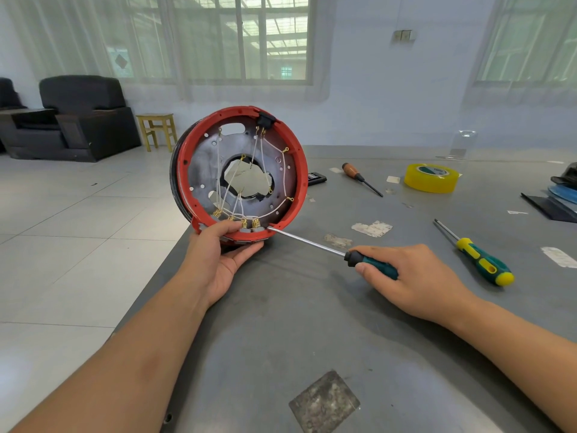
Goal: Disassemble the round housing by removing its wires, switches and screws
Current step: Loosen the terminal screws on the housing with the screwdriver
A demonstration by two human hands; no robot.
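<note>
The round housing (199, 157) has a red rim and a dark metal plate, and it stands on edge at the table's left corner, open side facing me. White wires (282, 160) with brass terminals cross its inside. A black switch (265, 119) sits at the top of the rim, and grey switches (256, 228) line the bottom. My left hand (223, 254) grips the lower rim, thumb inside by the grey switches. My right hand (412, 279) holds a green-handled screwdriver (371, 264); its tip touches the rim's bottom right.
On the grey table (312, 323) lie a second green-and-yellow screwdriver (480, 260), a wooden-handled screwdriver (359, 176), a roll of yellow tape (432, 178) and dark items (559, 195) at the right edge. The table's left edge drops to tiled floor; a sofa and stool stand beyond.
</note>
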